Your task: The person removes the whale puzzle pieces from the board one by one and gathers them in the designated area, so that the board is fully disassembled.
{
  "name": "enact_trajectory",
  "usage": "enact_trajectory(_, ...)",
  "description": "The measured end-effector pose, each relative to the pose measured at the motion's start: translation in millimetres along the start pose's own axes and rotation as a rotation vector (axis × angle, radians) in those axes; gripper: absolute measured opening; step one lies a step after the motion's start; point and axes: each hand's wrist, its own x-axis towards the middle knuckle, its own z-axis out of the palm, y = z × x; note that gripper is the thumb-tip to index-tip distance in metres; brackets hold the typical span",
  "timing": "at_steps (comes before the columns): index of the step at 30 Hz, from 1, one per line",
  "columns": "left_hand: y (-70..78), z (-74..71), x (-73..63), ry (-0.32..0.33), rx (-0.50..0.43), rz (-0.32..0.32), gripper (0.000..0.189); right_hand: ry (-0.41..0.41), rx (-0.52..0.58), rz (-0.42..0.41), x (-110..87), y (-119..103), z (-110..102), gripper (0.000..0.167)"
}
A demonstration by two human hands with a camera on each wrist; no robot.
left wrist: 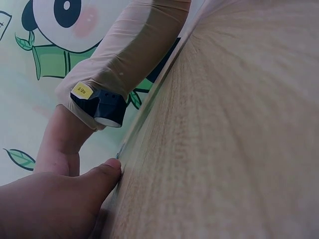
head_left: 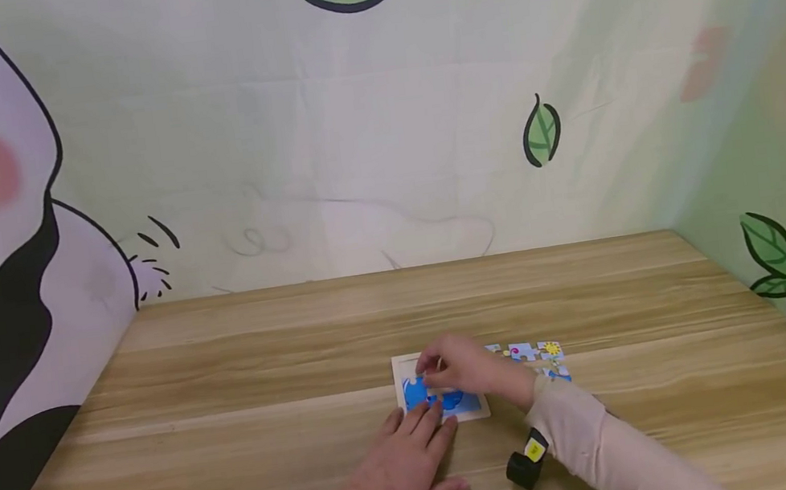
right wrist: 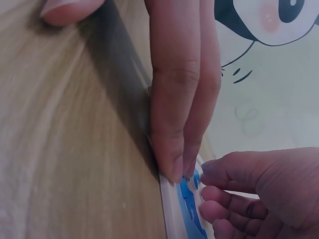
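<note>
A shallow white-rimmed puzzle tray (head_left: 483, 406) lies on the table, with blue picture pieces (head_left: 415, 392) set inside it. My left hand (head_left: 400, 470) rests at its near edge, fingers stretched out and tips on the tray. Over the tray, my right hand (head_left: 461, 365) pinches a small puzzle piece with thumb and fingertips; most of that piece is hidden. The right wrist view has the right thumb (right wrist: 232, 168) close above the blue picture, beside the left hand's straight fingers (right wrist: 174, 99). In the left wrist view the left thumb (left wrist: 102, 179) lies along the tabletop.
Several loose puzzle pieces (head_left: 551, 350) lie to the right of the tray, partly behind the right wrist. A black wrist camera (head_left: 526, 468) hangs from the right sleeve. The wooden table (head_left: 246, 359) meets a wall covering (head_left: 383, 157) with painted leaves and a panda.
</note>
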Motion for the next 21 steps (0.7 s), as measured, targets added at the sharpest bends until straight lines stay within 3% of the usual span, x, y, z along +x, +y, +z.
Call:
enact_trajectory(10, -1.4, 0.5, 1.1, -0.027, -0.034, 0.004, 0.076, -0.005, 0.028, 0.045, 1.8, -1.6, 3.0, 0.005)
enact_trajectory(21, -1.0, 0.9, 0.8, 0.003, -0.057, 0.008, 0.075, 0.010, 0.044, 0.039, 0.1, -2.6, 1.7, 0.005)
